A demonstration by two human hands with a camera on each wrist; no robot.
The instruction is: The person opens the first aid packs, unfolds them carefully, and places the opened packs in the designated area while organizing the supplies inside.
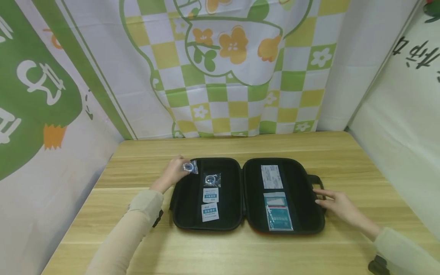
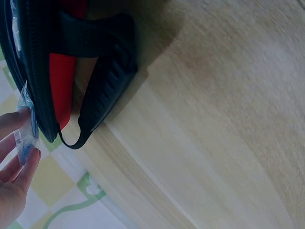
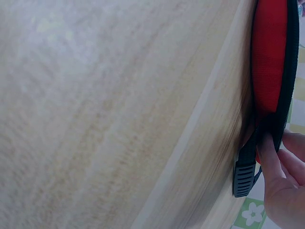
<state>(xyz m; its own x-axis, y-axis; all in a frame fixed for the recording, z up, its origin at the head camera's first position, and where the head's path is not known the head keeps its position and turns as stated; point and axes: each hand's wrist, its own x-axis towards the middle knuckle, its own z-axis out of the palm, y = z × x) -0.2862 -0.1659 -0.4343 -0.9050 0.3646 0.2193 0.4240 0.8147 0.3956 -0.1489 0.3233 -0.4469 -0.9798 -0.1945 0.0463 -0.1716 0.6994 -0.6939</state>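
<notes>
A black zip case (image 1: pixel 185 194) with a red outside lies unfolded on the table. Over its far left corner my left hand (image 1: pixel 174 172) pinches a small clear packet (image 1: pixel 193 167) with a blue-and-white ring-shaped item inside. In the left wrist view, thumb and fingertips hold that packet (image 2: pixel 27 129) beside the case's edge. A similar packet (image 1: pixel 211 180) and two white-and-teal sachets (image 1: pixel 211 195) lie in the left half. My right hand (image 1: pixel 338 204) grips the right half's outer edge next to the carry handle (image 1: pixel 315 179), thumb and fingers on either side of the rim.
In the right half lie a white printed packet (image 1: pixel 271 177) and a teal packet (image 1: pixel 279 214) in clear wrap. The wooden table (image 1: pixel 237 254) ends at a wall hung with a green checked cloth (image 1: pixel 227 103). White walls stand left and right.
</notes>
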